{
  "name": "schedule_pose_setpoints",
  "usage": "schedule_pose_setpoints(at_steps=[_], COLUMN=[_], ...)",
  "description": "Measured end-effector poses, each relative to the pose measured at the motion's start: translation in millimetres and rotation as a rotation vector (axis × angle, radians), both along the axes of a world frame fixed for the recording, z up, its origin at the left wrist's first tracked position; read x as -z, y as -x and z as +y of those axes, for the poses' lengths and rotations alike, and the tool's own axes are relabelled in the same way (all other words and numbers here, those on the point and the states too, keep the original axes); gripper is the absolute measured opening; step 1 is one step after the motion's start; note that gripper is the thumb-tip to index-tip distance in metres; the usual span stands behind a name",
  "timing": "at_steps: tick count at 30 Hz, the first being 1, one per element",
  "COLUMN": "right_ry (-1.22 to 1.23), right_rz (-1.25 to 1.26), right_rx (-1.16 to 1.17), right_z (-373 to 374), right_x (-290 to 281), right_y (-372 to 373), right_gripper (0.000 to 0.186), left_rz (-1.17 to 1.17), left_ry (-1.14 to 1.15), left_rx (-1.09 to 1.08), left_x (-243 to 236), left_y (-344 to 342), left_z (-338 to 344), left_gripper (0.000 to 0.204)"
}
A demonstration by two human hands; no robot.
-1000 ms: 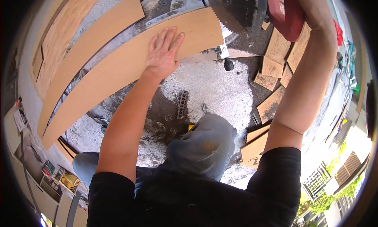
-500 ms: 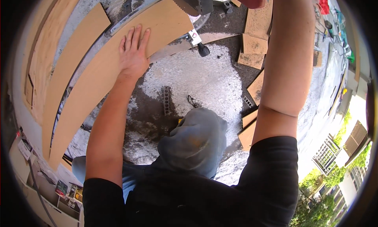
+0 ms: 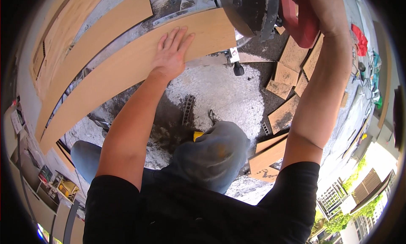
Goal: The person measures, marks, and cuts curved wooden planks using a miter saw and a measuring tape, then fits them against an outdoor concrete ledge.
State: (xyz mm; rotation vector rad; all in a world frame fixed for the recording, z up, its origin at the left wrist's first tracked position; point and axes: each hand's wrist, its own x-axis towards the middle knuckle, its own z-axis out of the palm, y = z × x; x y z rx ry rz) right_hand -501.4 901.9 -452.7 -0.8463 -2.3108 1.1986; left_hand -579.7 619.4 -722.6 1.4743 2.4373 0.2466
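Observation:
My left hand (image 3: 171, 53) lies flat with fingers spread on a long wooden board (image 3: 114, 77), near the board's right end. My right hand (image 3: 327, 15) is wrapped around the red handle (image 3: 306, 30) of a miter saw at the top right; part of the hand is cut off by the picture's edge. The saw's round blade (image 3: 239, 13) overlaps the board's right end in view; whether it touches the wood I cannot tell. Below that end, a small clamp with a black knob (image 3: 239, 69) sticks out from the saw base.
A second long board (image 3: 91, 37) lies beyond the first, at the left. Several offcuts (image 3: 286, 74) are scattered on the dusty floor at right. A perforated metal strip (image 3: 187, 111) and a yellow object (image 3: 197, 136) are near my knee (image 3: 215, 155). Red cloth (image 3: 359, 39) lies far right.
My view has shifted, so the board and saw sit farther right and lower. My right hand and the red handle now show more. The blade's teeth, visible before, now look smooth and blurred.

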Motion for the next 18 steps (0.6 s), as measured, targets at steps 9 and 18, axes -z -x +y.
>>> schedule_pose_setpoints(at_steps=[9,18], right_ry=[-0.03,-0.045], right_rz=[0.016,0.049], right_rx=[0.114,0.101], right_z=[-9.7,-8.8], right_x=[10.0,18.1], right_y=[-2.7,-10.6], right_gripper=[0.045,0.048], left_rz=[0.009,0.062], left_ry=[-0.01,-0.01], left_rx=[0.003,0.018], left_x=[1.3,4.1], left_y=[1.8,1.6], left_z=[-1.6,-1.4], left_gripper=[0.097,0.098])
